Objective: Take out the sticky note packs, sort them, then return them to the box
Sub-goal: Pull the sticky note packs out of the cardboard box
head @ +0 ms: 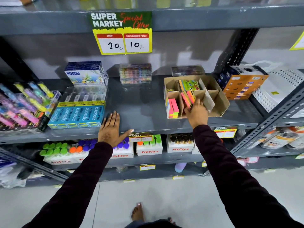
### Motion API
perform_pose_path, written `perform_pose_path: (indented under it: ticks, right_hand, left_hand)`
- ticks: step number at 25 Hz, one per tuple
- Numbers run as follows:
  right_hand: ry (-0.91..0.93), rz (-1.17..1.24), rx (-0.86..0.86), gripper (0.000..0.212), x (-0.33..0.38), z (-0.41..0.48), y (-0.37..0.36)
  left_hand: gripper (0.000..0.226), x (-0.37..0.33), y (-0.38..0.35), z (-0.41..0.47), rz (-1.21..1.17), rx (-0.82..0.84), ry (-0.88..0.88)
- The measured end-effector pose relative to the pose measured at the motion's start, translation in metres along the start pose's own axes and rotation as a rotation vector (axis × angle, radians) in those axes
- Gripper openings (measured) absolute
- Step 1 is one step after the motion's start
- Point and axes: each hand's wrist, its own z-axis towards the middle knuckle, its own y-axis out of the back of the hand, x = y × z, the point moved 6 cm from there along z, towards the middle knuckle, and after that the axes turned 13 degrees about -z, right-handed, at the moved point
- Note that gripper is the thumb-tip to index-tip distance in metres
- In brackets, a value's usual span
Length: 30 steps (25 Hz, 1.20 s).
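Your right hand (196, 112) reaches into the cardboard box (220, 102) on the grey shelf (139, 104), its fingers closed around a bundle of pink, orange and yellow sticky note packs (188, 97) in a front middle compartment. More packs stand in the front left compartment (173, 107), and a green-wrapped pack (191, 84) sits in the compartment behind. The right-hand compartments look empty. Your left hand (111, 129) lies open and flat, palm down, on the shelf's front edge, just beside the blue apsara boxes (77, 115).
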Motion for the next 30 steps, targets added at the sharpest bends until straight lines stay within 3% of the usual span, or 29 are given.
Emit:
perform_pose_path:
  ticks: [3, 7, 9, 13, 17, 20, 27, 30]
  right_hand:
    - [-0.052, -0.014, -0.087, 0.064, 0.004, -0.004, 0.015]
    - [0.030, 0.099, -0.327, 0.060, 0.040, -0.014, 0.054]
    - [0.098, 0.194, -0.354, 0.057, 0.071, -0.020, 0.063]
    - [0.226, 0.146, -0.208, 0.055, 0.125, -0.025, 0.036]
    - [0.151, 0.176, 0.025, 0.052, 0.138, -0.017, -0.012]
    - [0.095, 0.117, -0.014, 0.051, 0.140, -0.015, -0.025]
    - [0.010, 0.133, -0.004, 0.058, 0.142, -0.004, -0.038]
    - [0.016, -0.037, -0.018, 0.066, 0.145, -0.007, -0.044]
  left_hand:
    - [0.129, 0.007, -0.003, 0.003, 0.050, 0.111, -0.003]
    - [0.110, 0.010, -0.009, 0.009, 0.129, 0.123, -0.035]
    - [0.108, 0.009, -0.008, 0.013, 0.132, 0.111, -0.014]
    - [0.114, 0.010, -0.008, 0.015, 0.104, 0.105, -0.009]
    - [0.113, 0.011, -0.009, 0.014, 0.101, 0.069, -0.034]
    - [0.102, 0.013, -0.010, 0.016, 0.091, 0.052, -0.054]
    - [0.103, 0.016, -0.013, 0.016, 0.105, 0.023, -0.085]
    - [0.106, 0.016, -0.014, 0.016, 0.116, 0.021, -0.091]
